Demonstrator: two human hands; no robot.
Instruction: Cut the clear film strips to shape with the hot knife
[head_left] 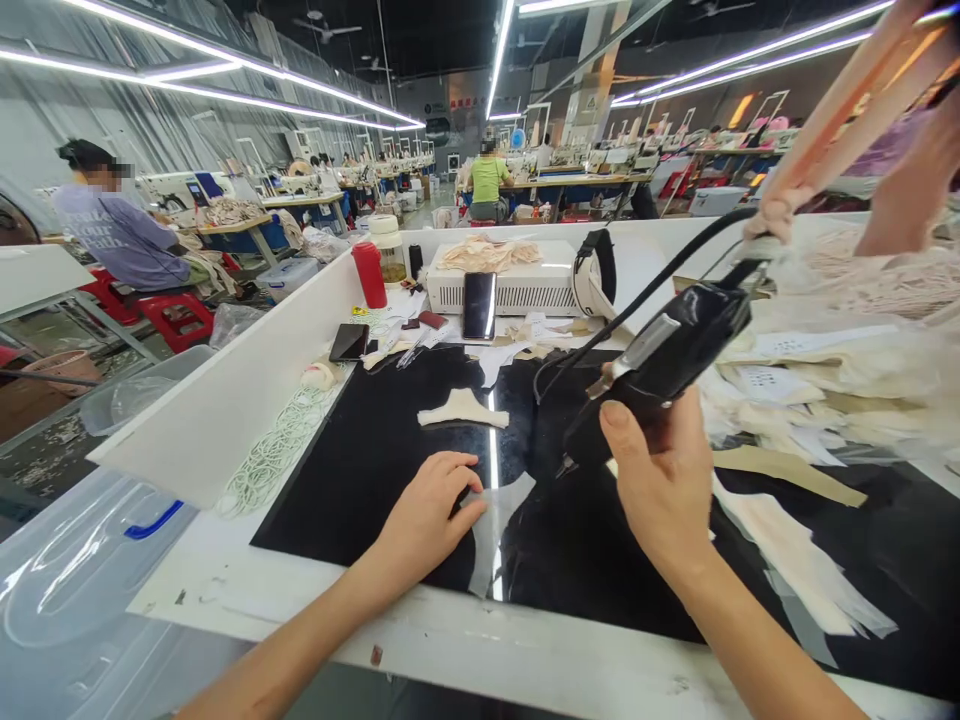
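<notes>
My right hand (671, 490) is wrapped round a black hand-held tool (660, 345) with a cable and a narrow metal tip. The tip points down, close above the black mat (345, 480). On the mat, my left hand (431, 505) rests with fingers loosely bent and thumb apart, at the left edge of a translucent white curved piece (499, 530). Whether its fingers press on that piece I cannot tell. Farther back lies a cream fabric piece (463, 408). To the right of my right hand are pale fabric pieces (799, 555) and a tan strip (791, 473).
Piled fabric (810, 380) fills the right side. Green-white cord (281, 445) lies along the left wall. At the back are a white vented box (525, 290), a phone (479, 305) and a red cup (369, 275). Other people sit at distant sewing tables.
</notes>
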